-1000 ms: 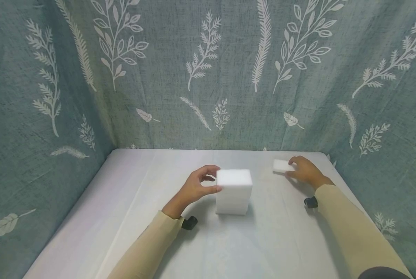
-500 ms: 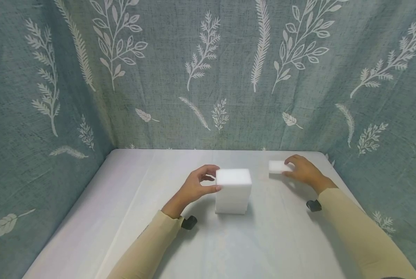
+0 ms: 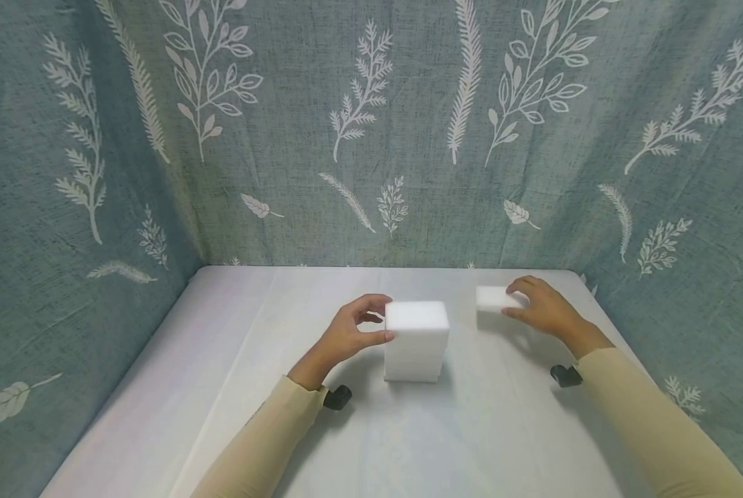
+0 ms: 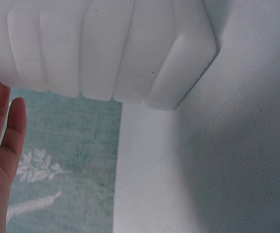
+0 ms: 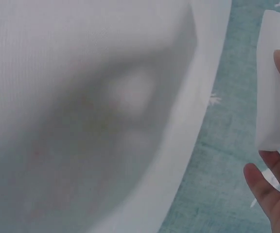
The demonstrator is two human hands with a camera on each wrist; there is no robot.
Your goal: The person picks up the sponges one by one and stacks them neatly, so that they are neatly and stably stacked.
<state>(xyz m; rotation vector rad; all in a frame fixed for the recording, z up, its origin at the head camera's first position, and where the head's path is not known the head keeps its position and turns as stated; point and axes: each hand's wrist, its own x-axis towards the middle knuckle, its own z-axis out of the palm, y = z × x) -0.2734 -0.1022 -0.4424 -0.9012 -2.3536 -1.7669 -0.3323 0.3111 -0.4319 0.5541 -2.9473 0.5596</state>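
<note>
A tall stack of white sponges (image 3: 416, 346) stands upright in the middle of the table. In the left wrist view, several slabs of the stack (image 4: 103, 48) show thin seams between them. My left hand (image 3: 354, 330) holds the stack near its top from the left, thumb at the front side and fingers toward the back. To the right, my right hand (image 3: 542, 306) pinches a single white sponge (image 3: 491, 298) between thumb and fingers. A shadow lies beneath that sponge, apart from it. The right wrist view shows the thumb across the flat face of the sponge (image 5: 271, 107).
The table (image 3: 253, 415) has a white cover. A green-blue curtain (image 3: 297, 207) with white leaf patterns hangs behind it and along both sides. Each wrist carries a small dark camera, such as the left one (image 3: 337, 398).
My right hand has raised the single sponge off the table, and the sponge has shifted slightly left. The left hand and the stack look unmoved.
</note>
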